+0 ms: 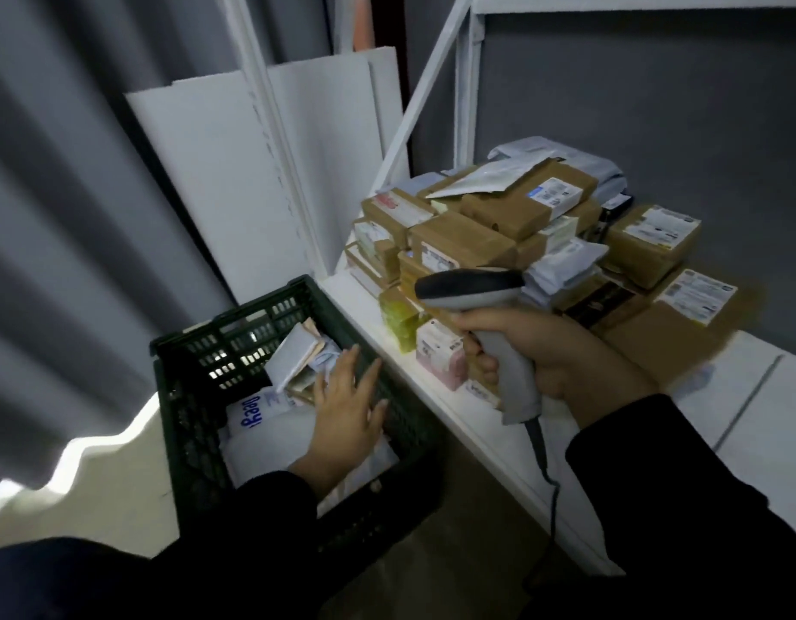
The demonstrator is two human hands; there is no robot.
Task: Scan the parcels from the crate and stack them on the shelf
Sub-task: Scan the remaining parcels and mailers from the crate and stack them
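A dark green plastic crate (194, 422) stands on the floor at lower left, holding several parcels: a white bag with blue print (257, 418) and a tilted grey packet (293, 355). My left hand (347, 409) reaches into the crate with fingers spread, above the parcels, holding nothing. My right hand (552, 351) grips a grey barcode scanner (485, 306) by its handle, head pointing left, its cable hanging down. Behind it on the white shelf (454, 396) is a stack of brown boxes (499, 226) with labels.
White shelf posts (463, 105) and a diagonal brace rise behind the stack. White boards (235, 172) lean against the grey curtain at left. A pink packet (440, 355) and a yellow box (398, 317) sit at the stack's front. More labelled boxes (655, 248) lie at right.
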